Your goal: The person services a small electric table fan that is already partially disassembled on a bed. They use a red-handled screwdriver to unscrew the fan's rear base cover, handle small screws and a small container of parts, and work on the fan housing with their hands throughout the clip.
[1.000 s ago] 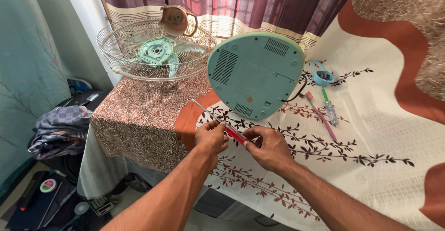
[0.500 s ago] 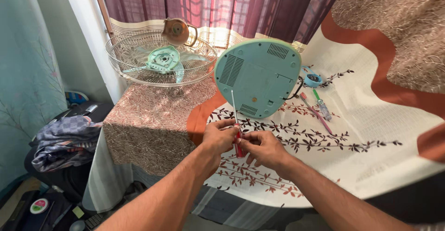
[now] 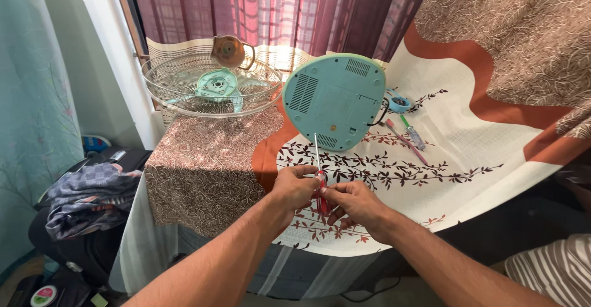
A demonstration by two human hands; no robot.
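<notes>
A fan lies dismantled on the patterned bedsheet (image 3: 480,153): one wire guard (image 3: 184,94) holding one mint blade hub (image 3: 217,84), and one round mint base (image 3: 335,100) tipped on edge. Both hands, left (image 3: 295,187) and right (image 3: 352,201), close on one red-handled screwdriver (image 3: 320,181), shaft upright before the base. Two more slim tools (image 3: 409,136) lie beyond.

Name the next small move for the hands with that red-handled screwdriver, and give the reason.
Probably lift the screwdriver toward the upturned pale green base. Both the left hand and right hand grip its red handle near the table edge, shaft pointing up, its tip just short of the base's underside, not touching it.
</notes>
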